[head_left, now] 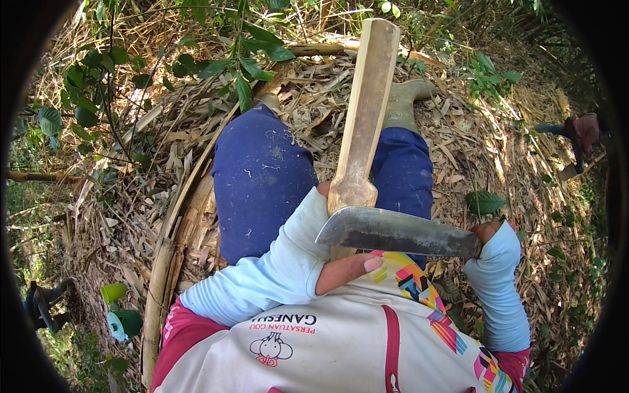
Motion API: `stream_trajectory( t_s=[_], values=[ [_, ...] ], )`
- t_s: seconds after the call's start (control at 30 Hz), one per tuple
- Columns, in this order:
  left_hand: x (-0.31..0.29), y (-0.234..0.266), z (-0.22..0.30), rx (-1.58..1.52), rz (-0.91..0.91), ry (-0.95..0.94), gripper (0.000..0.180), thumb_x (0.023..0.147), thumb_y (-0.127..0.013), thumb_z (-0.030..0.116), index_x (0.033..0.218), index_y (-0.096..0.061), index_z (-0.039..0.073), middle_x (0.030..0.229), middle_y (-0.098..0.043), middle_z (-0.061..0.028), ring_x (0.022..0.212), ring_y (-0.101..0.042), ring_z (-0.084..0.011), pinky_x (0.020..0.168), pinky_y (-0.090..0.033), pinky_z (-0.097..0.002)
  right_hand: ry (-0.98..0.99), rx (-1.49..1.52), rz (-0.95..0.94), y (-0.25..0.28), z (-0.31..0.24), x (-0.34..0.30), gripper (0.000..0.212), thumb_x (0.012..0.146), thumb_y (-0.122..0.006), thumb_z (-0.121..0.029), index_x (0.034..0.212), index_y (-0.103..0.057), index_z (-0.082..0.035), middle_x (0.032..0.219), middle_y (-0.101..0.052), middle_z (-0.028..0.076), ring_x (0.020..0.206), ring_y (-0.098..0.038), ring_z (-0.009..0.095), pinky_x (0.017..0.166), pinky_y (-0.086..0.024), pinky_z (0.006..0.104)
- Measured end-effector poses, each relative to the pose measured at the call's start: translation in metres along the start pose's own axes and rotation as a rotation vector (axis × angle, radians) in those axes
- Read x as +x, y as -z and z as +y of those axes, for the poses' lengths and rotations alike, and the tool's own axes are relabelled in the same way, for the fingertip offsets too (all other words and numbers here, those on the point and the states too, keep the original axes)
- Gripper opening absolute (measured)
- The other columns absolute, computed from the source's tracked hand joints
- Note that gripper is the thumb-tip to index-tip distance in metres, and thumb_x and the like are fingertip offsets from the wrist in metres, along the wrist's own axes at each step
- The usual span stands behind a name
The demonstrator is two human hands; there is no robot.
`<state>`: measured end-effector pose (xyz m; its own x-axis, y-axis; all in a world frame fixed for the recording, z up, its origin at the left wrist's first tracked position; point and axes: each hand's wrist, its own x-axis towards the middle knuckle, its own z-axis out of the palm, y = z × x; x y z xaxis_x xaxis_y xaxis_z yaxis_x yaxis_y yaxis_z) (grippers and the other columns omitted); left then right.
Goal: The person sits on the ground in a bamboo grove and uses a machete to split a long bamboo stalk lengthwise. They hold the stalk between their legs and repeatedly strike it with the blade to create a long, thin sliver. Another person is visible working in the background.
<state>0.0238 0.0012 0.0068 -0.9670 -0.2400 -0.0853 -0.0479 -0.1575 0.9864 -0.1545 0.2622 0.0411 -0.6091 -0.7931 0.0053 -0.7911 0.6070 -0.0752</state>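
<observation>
My left hand (pixel 347 272), in a light blue sleeve, grips a long pale piece of carved wood (pixel 362 111) near its narrow lower end. The wood has flat facets, a broad upper part and a rounded knob above the grip, and it stands up between my knees. My right hand (pixel 487 232) is closed on a machete (pixel 400 231), whose handle is mostly hidden in the fist. Its dark, wide blade points left and lies across the wood just below the knob. Whether the edge touches the wood I cannot tell.
My legs in blue trousers (pixel 262 177) are bent on either side of the wood, with a boot (pixel 403 105) beyond. Dry leaves cover the ground. A split bamboo pole (pixel 160 281) lies at left, near a green cup (pixel 114 292). Leafy branches (pixel 252 59) hang at upper left.
</observation>
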Motion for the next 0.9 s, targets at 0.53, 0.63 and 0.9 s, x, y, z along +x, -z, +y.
stream_trajectory(
  t_s=[0.53, 0.63, 0.9],
  values=[
    [-0.002, -0.003, -0.008, -0.109, 0.009, -0.038, 0.068, 0.084, -0.073, 0.004, 0.137, -0.031, 0.001, 0.117, -0.058, -0.0105, 0.109, -0.057, -0.0170, 0.094, -0.045, -0.0301, 0.009, -0.036, 0.015, -0.008, -0.003, -0.002, 0.029, 0.055, -0.070, -0.006, 0.084, -0.065, -0.009, 0.076, -0.061, 0.009, 0.075, -0.060, 0.031, 0.082, -0.041, 0.0461],
    [-0.002, -0.003, -0.010, -0.074, 0.004, -0.062, 0.066, 0.084, -0.072, 0.001, 0.136, -0.032, 0.002, 0.116, -0.058, -0.0101, 0.109, -0.057, -0.0169, 0.094, -0.045, -0.0301, 0.002, -0.038, 0.003, -0.009, -0.005, -0.002, 0.029, 0.056, -0.070, -0.005, 0.084, -0.064, -0.009, 0.075, -0.061, 0.009, 0.075, -0.060, 0.031, 0.079, -0.041, 0.0463],
    [-0.004, -0.004, -0.003, -0.143, 0.041, -0.036, 0.068, 0.083, -0.074, 0.008, 0.134, -0.030, 0.000, 0.115, -0.058, -0.0108, 0.109, -0.058, -0.0176, 0.095, -0.045, -0.0317, -0.028, 0.068, 0.008, -0.021, -0.008, -0.009, 0.030, 0.056, -0.072, -0.006, 0.086, -0.066, -0.008, 0.077, -0.062, 0.010, 0.075, -0.061, 0.032, 0.076, -0.045, 0.0422]
  ],
)
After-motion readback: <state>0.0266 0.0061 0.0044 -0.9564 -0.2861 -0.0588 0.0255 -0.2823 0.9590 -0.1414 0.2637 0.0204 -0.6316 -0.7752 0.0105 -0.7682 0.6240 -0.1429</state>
